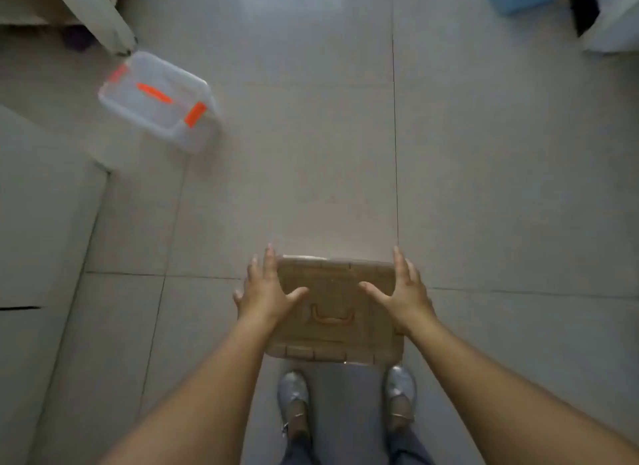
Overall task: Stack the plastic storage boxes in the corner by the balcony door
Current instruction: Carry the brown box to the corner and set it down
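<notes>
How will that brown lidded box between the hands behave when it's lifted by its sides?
The brown box looks like rigid moulded plastic, so it should probably hold its shape. The left hand and right hand press its sides with straight fingers, so smooth walls could slip. Its weight is unclear; the lid hides any contents.

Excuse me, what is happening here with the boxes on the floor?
A person is standing on a tiled floor and carrying a brown translucent plastic storage box with a lid handle, in front of their body. The left hand and right hand press against its two sides with fingers spread and fairly straight. A clear plastic storage box with orange latches sits on the floor farther away to the left, untouched. Nothing is stacked yet.
</notes>
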The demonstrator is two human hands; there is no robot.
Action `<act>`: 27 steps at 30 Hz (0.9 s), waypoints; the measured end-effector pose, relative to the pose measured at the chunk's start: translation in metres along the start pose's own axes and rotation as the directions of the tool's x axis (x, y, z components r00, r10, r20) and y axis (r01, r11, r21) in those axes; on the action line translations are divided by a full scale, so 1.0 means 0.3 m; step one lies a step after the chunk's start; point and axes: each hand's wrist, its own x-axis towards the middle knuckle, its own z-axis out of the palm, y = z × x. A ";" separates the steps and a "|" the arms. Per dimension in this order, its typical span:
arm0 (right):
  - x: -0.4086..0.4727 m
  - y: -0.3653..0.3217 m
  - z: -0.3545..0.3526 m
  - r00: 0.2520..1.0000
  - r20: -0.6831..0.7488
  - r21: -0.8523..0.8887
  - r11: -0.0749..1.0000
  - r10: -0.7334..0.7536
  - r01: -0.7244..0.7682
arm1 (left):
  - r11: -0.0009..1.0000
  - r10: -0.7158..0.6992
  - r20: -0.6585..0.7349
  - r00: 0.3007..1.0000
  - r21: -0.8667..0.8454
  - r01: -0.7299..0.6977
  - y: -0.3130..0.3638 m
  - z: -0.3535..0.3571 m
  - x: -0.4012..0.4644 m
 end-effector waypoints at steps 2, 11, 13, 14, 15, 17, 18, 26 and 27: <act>0.080 0.075 0.097 0.998 0.000 0.001 0.998 0.063 -0.063 | 0.993 -0.065 0.037 0.997 -0.099 0.068 -0.069 0.098 0.083; 0.409 0.442 0.438 0.902 -0.039 0.127 0.898 0.430 -0.422 | 0.789 -0.399 0.177 0.900 -0.433 0.435 -0.406 0.536 0.419; 0.447 0.498 0.475 0.876 0.029 0.270 0.840 0.481 -0.470 | 0.710 -0.400 0.246 0.883 -0.526 0.469 -0.457 0.594 0.462; 0.459 0.518 0.485 0.871 0.063 0.333 0.812 0.488 -0.479 | 0.686 -0.390 0.271 0.880 -0.552 0.474 -0.473 0.611 0.470; 0.470 0.533 0.487 0.866 0.088 0.370 0.791 0.492 -0.487 | 0.678 -0.384 0.281 0.880 -0.561 0.475 -0.486 0.620 0.474; 0.478 0.542 0.470 0.859 0.118 0.414 0.761 0.499 -0.499 | 0.664 -0.392 0.292 0.872 -0.567 0.488 -0.499 0.614 0.469; 0.477 0.544 0.455 0.856 0.137 0.425 0.751 0.499 -0.506 | 0.650 -0.400 0.314 0.861 -0.565 0.508 -0.501 0.603 0.464; 0.178 0.344 0.182 0.824 0.132 0.364 0.746 0.552 -0.558 | 0.491 -0.441 0.415 0.796 -0.630 0.601 -0.419 0.272 0.159; 0.141 0.313 0.144 0.820 0.146 0.355 0.745 0.553 -0.565 | 0.464 -0.416 0.440 0.796 -0.650 0.602 -0.405 0.220 0.124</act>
